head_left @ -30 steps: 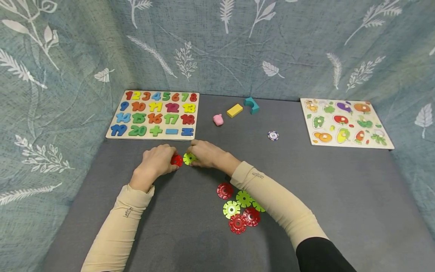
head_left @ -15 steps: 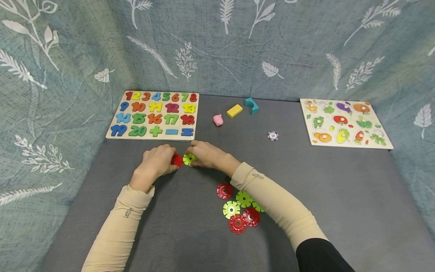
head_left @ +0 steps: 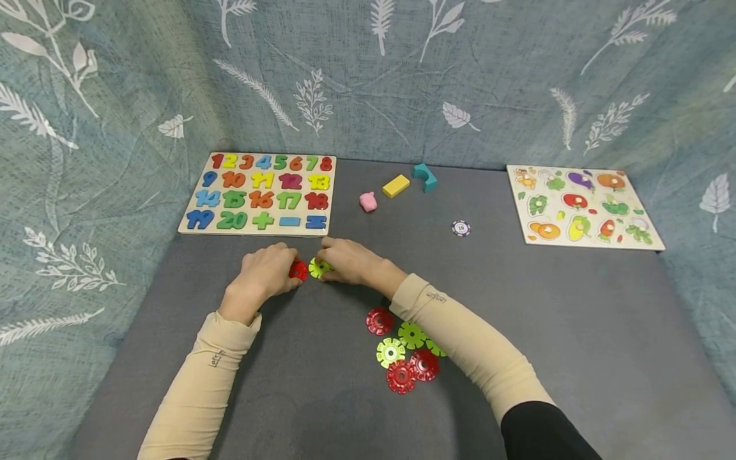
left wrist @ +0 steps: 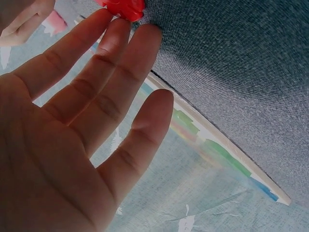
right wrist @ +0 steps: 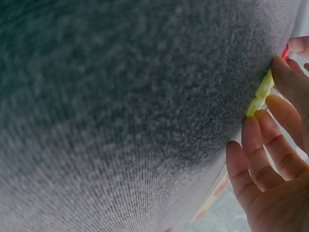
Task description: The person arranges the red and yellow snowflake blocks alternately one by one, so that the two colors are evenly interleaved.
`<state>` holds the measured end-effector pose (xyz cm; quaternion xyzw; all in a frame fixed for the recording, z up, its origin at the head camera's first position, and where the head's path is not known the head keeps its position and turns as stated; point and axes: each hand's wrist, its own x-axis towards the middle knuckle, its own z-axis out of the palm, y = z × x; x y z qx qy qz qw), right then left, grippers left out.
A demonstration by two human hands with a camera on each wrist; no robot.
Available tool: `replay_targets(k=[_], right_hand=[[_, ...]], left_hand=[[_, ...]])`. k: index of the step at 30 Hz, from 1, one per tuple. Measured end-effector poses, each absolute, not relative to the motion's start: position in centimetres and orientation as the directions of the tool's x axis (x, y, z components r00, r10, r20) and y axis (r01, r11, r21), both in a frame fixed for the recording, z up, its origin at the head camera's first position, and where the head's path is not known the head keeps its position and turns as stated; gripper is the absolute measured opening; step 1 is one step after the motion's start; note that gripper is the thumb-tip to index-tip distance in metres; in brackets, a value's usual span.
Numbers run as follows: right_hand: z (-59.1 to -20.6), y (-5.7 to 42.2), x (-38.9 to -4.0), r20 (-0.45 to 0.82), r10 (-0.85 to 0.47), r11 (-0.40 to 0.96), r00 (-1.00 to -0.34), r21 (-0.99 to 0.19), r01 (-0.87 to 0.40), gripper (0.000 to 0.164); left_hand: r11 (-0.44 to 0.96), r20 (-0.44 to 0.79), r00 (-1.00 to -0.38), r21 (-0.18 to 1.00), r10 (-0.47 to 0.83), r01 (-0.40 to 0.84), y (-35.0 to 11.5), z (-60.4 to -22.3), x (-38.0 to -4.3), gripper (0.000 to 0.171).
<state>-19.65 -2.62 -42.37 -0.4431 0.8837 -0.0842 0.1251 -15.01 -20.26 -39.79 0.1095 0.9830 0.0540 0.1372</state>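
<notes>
My left hand pinches a red notched plastic disc low over the dark tabletop. In the left wrist view, the fingertips meet that red disc at the top edge. My right hand grips a yellow-green notched disc just to the right of the red one. In the right wrist view, the yellow-green disc shows edge-on between thumb and fingers. The discs lie close together, partly hidden by the fingers. A loose pile of red discs and green discs lies nearer the body, partly under the right sleeve.
A number puzzle board is just beyond the hands. Behind, a pink pig-like figure, a yellow block and a teal arch block lie near the curtain. A poker chip and a vegetable puzzle board are to the right.
</notes>
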Motion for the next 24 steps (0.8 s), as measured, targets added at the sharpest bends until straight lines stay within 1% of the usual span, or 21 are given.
replay_targets(k=[8, 14, 19, 24], right_hand=[[-42.1, -2.5, -19.7, -0.142, -0.815, 0.578, -0.561, -0.269, -0.771, 0.039], [-42.0, -2.3, -19.8, -0.142, -0.818, 0.572, -0.557, -0.290, -0.767, 0.038], [-42.0, -2.0, -19.9, -0.135, -0.821, 0.568, -0.555, -0.300, -0.767, 0.036], [-41.9, -1.5, -20.0, -0.130, -0.820, 0.567, -0.557, -0.311, -0.762, 0.035]], left_hand=[[0.970, -0.236, -0.942, 0.099, 0.239, 0.221, -20.0, -39.7, -14.7, 0.039], [0.960, -0.153, -0.948, 0.071, 0.278, 0.271, -19.1, -39.1, -13.8, 0.040], [0.936, -0.144, -0.925, 0.052, 0.351, 0.347, -17.7, -38.6, -12.9, 0.037], [0.897, -0.135, -0.887, 0.085, 0.442, 0.434, -16.4, -38.8, -11.9, 0.039]])
